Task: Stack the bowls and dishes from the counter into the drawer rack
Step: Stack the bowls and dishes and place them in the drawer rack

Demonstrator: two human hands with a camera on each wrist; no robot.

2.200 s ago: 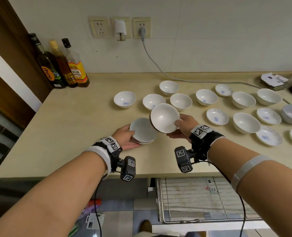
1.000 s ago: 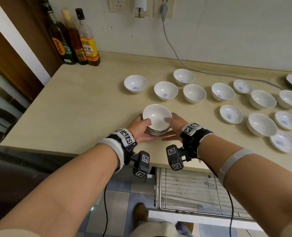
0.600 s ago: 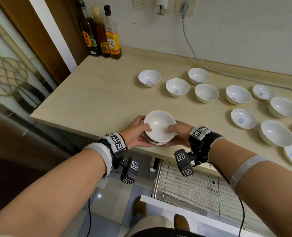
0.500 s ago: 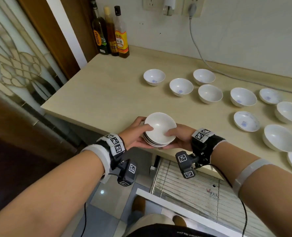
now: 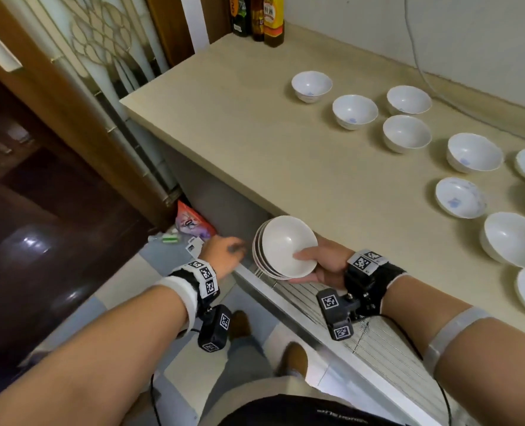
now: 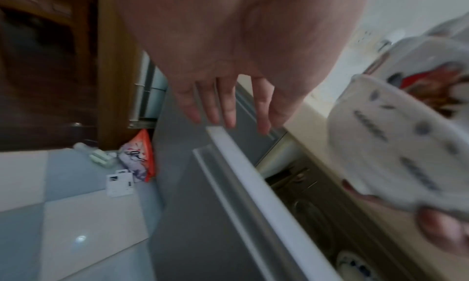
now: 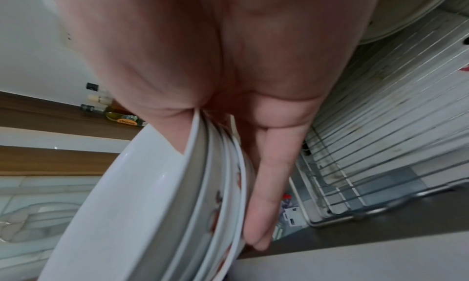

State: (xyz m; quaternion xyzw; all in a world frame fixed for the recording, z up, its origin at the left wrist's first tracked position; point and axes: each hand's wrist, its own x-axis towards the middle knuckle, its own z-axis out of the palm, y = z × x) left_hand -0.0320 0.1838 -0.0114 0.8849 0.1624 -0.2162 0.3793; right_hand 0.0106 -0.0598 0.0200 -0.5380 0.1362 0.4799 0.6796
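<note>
Item: stack of dishes (image 5: 282, 250), tilted, off the counter (image 5: 316, 167), above our wire drawer rack (image 5: 375, 342) | right hand (image 5: 325, 262): we pinch the stack's rim | left hand (image 5: 224, 253): fingers (image 6: 225, 108) straight, holding nothing, by drawer front (image 6: 243, 185).

The word "rhino" can be read in the right wrist view, in dark letters on the orange label of a dark glass bottle (image 7: 123, 119) by the wall. In the head view the yellow paper label of a brown bottle (image 5: 273, 18) carries characters, too cut off to read. The white wristbands (image 5: 206, 276) bear black-and-white square code markers, no letters. The pale print on the black garment (image 5: 341, 421) is too blurred. The stack of white ceramic dishes (image 6: 396, 136) in the right hand (image 5: 325, 262) shows only painted grey and red marks.
</note>
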